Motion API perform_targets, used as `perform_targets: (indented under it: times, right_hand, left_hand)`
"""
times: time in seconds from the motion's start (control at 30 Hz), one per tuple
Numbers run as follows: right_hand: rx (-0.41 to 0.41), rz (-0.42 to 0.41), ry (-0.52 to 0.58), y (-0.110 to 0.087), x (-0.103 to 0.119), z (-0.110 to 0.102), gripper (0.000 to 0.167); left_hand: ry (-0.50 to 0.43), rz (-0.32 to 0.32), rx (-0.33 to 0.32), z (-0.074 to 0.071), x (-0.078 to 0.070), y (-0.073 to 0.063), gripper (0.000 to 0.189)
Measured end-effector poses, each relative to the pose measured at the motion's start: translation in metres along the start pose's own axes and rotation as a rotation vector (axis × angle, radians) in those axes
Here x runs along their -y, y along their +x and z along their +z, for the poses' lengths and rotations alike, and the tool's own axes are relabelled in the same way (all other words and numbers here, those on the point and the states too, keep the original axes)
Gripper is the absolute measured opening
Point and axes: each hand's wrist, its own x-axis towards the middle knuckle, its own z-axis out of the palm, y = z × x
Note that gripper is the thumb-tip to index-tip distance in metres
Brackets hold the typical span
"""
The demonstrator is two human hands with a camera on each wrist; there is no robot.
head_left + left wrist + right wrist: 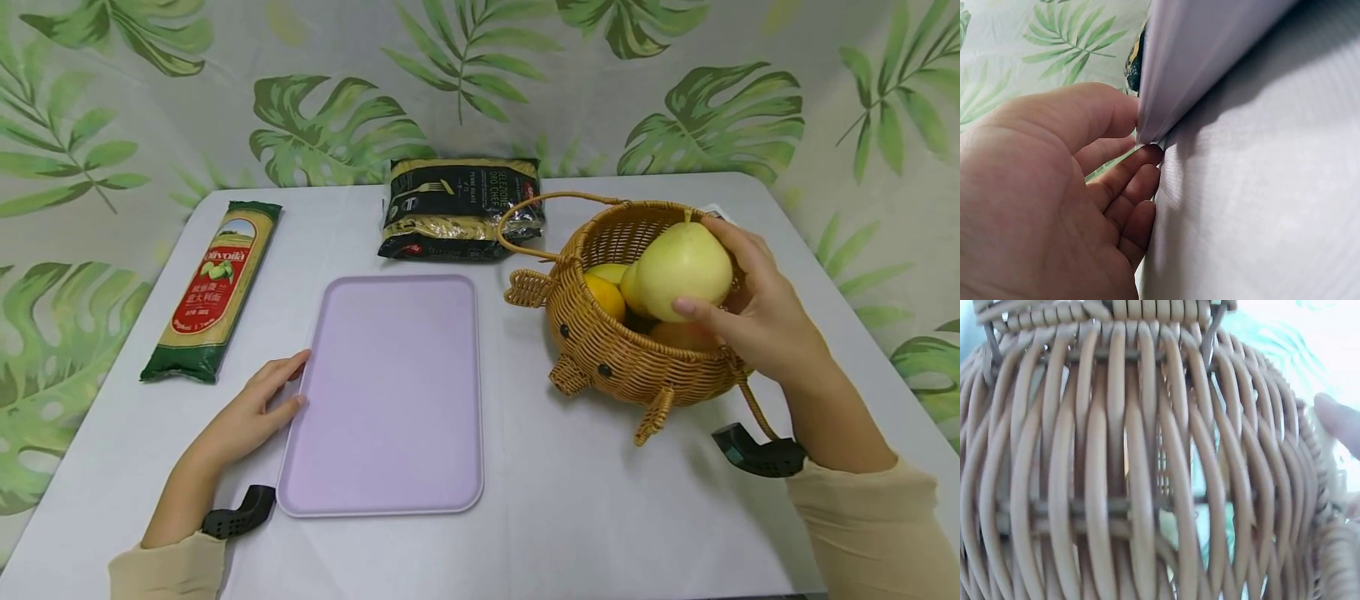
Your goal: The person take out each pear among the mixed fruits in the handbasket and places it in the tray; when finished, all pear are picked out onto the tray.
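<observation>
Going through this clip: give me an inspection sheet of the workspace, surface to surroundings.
Surface: white-covered table, lilac tray bare.
Job's things: pig-faced wicker basket with fruit inside; large pale-yellow fruit at its opening.
Clutter: green-ended pasta pack at left, black pasta pack behind.
Hands: right hand grips the large pale-yellow fruit; left hand touches the tray's left edge.
Cables: nothing seen.
Surroundings: leaf-print cloth.

Basket (660, 367), woven wicker, ribbed, faint sheen; tray (390, 400), smooth matt plastic by its look; pale yellow-green fruit (684, 271), smooth rind, soft sheen. Black packet (461, 204), crinkled glossy film; green-ended packet (212, 296), smooth plastic film. Table covering (585, 500), white matt cloth; backdrop (495, 117), leaf-printed cloth; wrist units (243, 512), matt black plastic.
</observation>
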Motion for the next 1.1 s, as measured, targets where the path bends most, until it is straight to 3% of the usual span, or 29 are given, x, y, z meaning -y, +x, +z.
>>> perform_targets:
  times: [0.2,0.37,0.53,0.8,1.1]
  right_hand:
    - [-0.034,-0.148,0.399,-0.005,0.010,0.010,0.076]
    - [-0.068,-0.229,0.553,-0.010,0.027,0.026,0.078]
    - [-0.038,-0.269,0.514,-0.016,0.040,0.054,0.084]
    - [0.110,-0.149,0.356,-0.022,0.047,0.119,0.089]
    - [0.160,-0.131,0.371,0.002,0.035,0.185,0.084]
  left_hand:
    - [-0.004,0.009,-0.004,0.000,0.000,0.000,0.059]
    - [-0.009,0.010,-0.003,0.000,0.000,0.001,0.059]
    - [0.001,0.003,-0.002,0.000,0.000,0.000,0.058]
    - [-0.002,-0.008,-0.003,0.000,-0.002,0.000,0.058]
    - [-0.008,0.027,-0.012,0.001,0.000,0.000,0.058]
